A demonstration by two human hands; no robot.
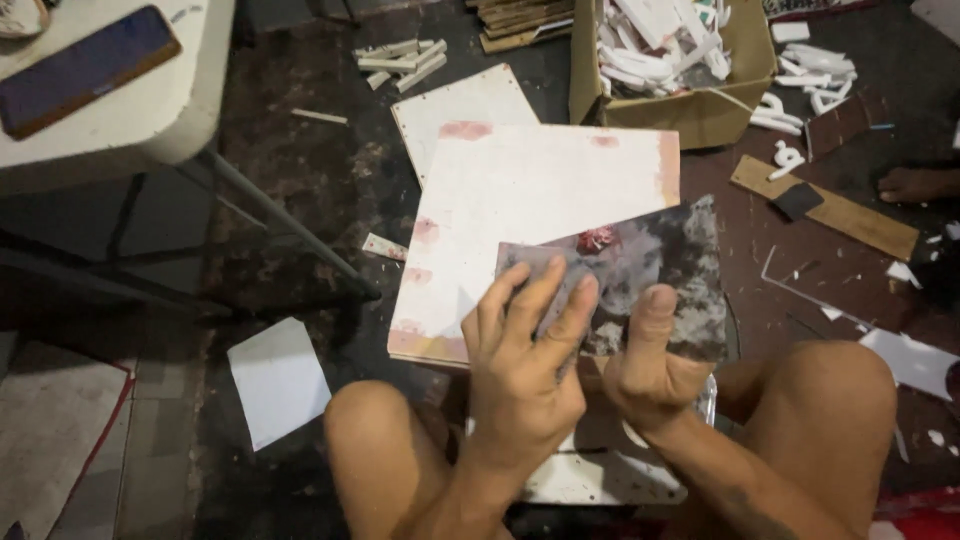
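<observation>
Dark, stained floor (330, 170), littered w/ white offcuts; person sits on it, bare knees drawn up either side of the work. Landmark: large white board (520, 220) w/ pinkish smears, lying flat just ahead of the knees.

Grey mottled sheet (640, 280), thin, w/ a small red blot near its top edge, overlaps the board's near-right corner. Left hand (525, 360): fingers extended, only slightly curled, pressed flat on the sheet's left edge; whether thumb pinches from beneath, cannot tell. Right hand (650, 365): thumb up on the sheet's near edge, other fingers hidden below, so looks like a pinch grip, partly closed.

Behind the board: second pale panel (465, 100), partly tucked under it. Beyond-right of the board: cardboard box (690, 105) full of white cut pieces. Right of the board: wooden strip (830, 210), scattered white shapes, another person's bare foot (915, 183). Left of the board: white bench (150, 90) on metal legs w/ a dark flat device on top; loose white card (278, 380) near the left knee.

Step, as judged: sheet held w/ both hands over the board, being handled or positioned. Next move would call for steady two-hand control, since the sheet looks flimsy and likely to flex.
</observation>
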